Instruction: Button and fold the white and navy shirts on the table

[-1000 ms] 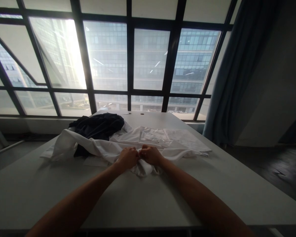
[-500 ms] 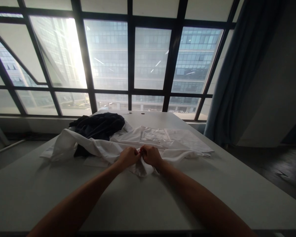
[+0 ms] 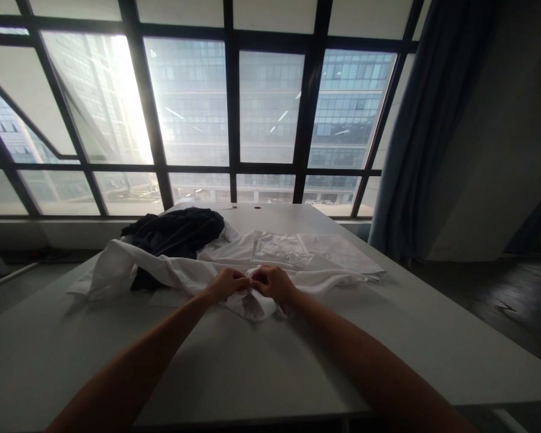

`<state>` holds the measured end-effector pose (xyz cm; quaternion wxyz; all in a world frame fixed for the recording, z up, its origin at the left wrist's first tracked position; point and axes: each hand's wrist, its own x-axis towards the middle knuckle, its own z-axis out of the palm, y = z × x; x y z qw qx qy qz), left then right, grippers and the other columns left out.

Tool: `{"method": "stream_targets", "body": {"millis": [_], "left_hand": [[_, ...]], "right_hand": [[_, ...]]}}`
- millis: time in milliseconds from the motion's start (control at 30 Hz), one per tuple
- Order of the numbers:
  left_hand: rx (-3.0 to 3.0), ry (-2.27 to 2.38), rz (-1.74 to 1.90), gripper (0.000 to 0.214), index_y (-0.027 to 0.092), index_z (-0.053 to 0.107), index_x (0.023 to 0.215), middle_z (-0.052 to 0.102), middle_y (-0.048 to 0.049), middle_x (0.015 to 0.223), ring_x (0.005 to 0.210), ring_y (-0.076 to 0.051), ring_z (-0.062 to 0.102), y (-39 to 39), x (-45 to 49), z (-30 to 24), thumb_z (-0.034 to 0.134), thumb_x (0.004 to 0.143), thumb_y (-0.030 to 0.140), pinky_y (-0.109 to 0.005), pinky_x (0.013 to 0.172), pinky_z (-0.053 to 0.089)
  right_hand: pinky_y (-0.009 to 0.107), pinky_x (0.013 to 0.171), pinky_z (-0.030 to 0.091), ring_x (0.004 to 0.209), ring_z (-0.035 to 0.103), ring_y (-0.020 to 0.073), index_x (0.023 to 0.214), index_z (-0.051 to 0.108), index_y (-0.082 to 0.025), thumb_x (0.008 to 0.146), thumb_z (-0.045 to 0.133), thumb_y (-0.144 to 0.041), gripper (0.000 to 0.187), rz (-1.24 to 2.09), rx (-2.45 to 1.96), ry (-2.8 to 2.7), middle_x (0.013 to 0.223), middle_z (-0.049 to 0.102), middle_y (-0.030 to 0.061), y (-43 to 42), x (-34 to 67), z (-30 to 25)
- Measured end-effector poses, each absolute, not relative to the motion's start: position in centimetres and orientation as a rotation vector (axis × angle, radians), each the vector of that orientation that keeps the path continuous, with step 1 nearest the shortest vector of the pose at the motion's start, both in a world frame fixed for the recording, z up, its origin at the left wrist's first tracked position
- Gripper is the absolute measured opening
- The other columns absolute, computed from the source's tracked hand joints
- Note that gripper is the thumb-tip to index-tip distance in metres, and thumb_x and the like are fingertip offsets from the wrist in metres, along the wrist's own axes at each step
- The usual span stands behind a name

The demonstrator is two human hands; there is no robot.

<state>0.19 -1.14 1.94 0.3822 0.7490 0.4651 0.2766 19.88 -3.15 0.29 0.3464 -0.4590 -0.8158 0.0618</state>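
A white garment [image 3: 171,272], by its look a shirt, is spread crumpled across the table, with long sleeve-like parts reaching left and right. Near its middle, my left hand [image 3: 228,284] pinches the cloth between thumb and fingers. Against it, fingertips almost touching, my right hand [image 3: 273,282] is closed on the same part of the garment. A bunched fold hangs down below the hands onto the tabletop. What exactly lies between the fingertips is too small to make out.
A dark, crumpled garment [image 3: 175,231] lies in a heap at the back left, partly behind the white cloth. Beyond my hands is a flat, shiny white piece [image 3: 279,245], perhaps clear packaging. The white table [image 3: 198,379] extends to large windows; a blue curtain [image 3: 415,180] hangs right.
My right fingers have opened slightly around the cloth and the hands sit a little farther apart. The view has shifted slightly, moving the scene left.
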Motion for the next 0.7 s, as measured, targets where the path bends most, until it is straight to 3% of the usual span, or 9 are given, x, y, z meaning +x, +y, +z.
{"method": "stream_targets", "body": {"millis": [333,567,700], "left_hand": [[2.036,1.085,0.708,0.037,0.015,0.055,0.059,0.043,0.0040,0.052,0.054,-0.010,0.035,-0.6,0.4,1.7,0.056,0.068,0.051,-0.023,0.051,0.026],[1.975,0.987,0.701,0.038,0.015,0.055,0.066,0.044,0.0043,0.056,0.056,-0.010,0.035,-0.9,0.4,1.7,0.057,0.068,0.053,-0.022,0.052,0.026],[1.990,0.998,0.674,0.035,0.014,0.058,0.067,0.045,0.0040,0.056,0.057,-0.010,0.036,-1.3,0.4,2.2,0.058,0.066,0.049,-0.022,0.053,0.027]], "right_hand": [[0.026,0.075,0.048,0.079,0.065,0.0173,0.089,0.075,-0.019,0.084,0.066,-0.023,0.012,0.296,-0.971,-2.130,0.087,0.073,0.0055,-2.9,19.5,-0.3],[0.023,0.062,0.045,0.065,0.060,0.0145,0.085,0.074,-0.013,0.081,0.065,-0.025,0.016,0.546,-0.986,-2.047,0.074,0.071,0.0026,-2.5,19.8,-0.8],[0.023,0.065,0.047,0.069,0.063,0.0158,0.082,0.075,-0.014,0.078,0.063,-0.019,0.014,0.515,-1.032,-2.023,0.075,0.072,0.0025,-2.3,19.6,-1.1]]}}
